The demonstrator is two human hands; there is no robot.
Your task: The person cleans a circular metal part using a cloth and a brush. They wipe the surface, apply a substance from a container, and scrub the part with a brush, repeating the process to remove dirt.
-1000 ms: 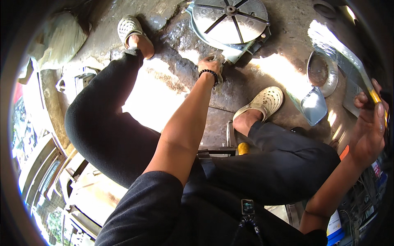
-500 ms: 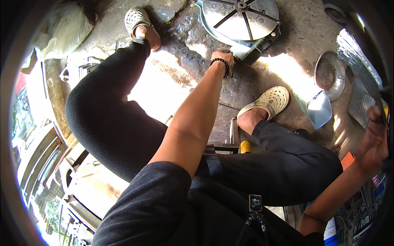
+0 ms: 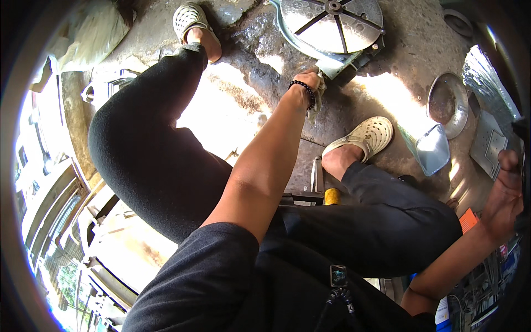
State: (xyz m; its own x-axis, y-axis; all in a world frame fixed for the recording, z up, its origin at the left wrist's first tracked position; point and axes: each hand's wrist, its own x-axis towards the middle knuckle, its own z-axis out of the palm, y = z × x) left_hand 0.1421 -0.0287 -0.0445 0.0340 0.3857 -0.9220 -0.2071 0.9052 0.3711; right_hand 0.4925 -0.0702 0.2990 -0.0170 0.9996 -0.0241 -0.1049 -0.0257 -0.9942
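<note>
Pale rag (image 3: pixel 313 116) is clamped in the grip of the left hand (image 3: pixel 307 80), its tail trailing away from the slotted metal machine (image 3: pixel 318 37) just ahead on the floor (image 3: pixel 401 50), while I cannot tell the grip of the farther right hand (image 3: pixel 502 191)

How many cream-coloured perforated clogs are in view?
2: one cream-coloured perforated clog on the left foot, at upper left; another clog on the right foot, right of centre.
</note>
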